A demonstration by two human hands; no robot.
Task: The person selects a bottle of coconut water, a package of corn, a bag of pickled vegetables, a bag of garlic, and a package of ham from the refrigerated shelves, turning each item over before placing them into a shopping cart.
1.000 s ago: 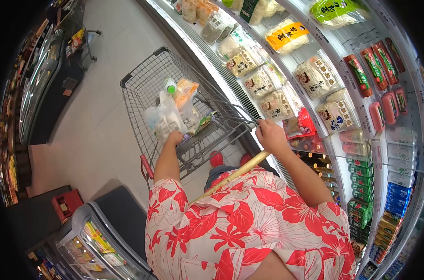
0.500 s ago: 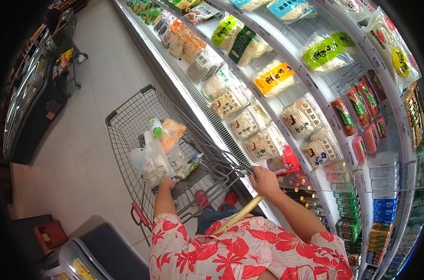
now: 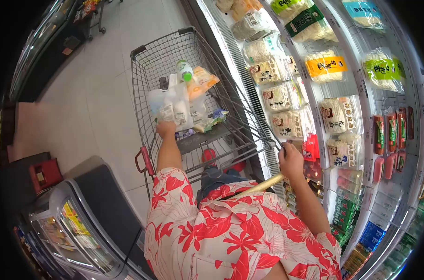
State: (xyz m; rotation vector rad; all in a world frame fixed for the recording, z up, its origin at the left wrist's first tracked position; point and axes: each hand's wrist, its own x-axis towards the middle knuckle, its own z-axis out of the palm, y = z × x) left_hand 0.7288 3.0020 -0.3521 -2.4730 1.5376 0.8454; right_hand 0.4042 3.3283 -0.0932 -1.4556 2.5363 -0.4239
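Note:
My left hand (image 3: 166, 129) reaches into the shopping cart (image 3: 136, 88), fingers closed at the near edge of a clear plastic package (image 3: 165, 113) with pale contents. Around it in the cart lie a white bottle with a green cap (image 3: 185, 70), an orange-and-white bag (image 3: 201, 84), translucent plastic bags (image 3: 180, 100) and a green-and-purple packet (image 3: 212, 121). My right hand (image 3: 291, 160) is wrapped round the right end of the cart's handle, beside the chilled shelf. The left end of the handle shows a red grip (image 3: 146, 161). My left fingertips are partly hidden.
Chilled shelves on the right hold packaged noodles (image 3: 338, 114), sausages (image 3: 390, 130) and stacked cans (image 3: 345, 212). Freezer cases (image 3: 76, 228) stand at the lower left, with a red box (image 3: 46, 172) close by. Tiled floor (image 3: 104, 98) runs along the cart's left side.
The view has turned, so the cart and shelves appear further right and higher. My left hand stays at the clear package, and my right hand stays on the handle.

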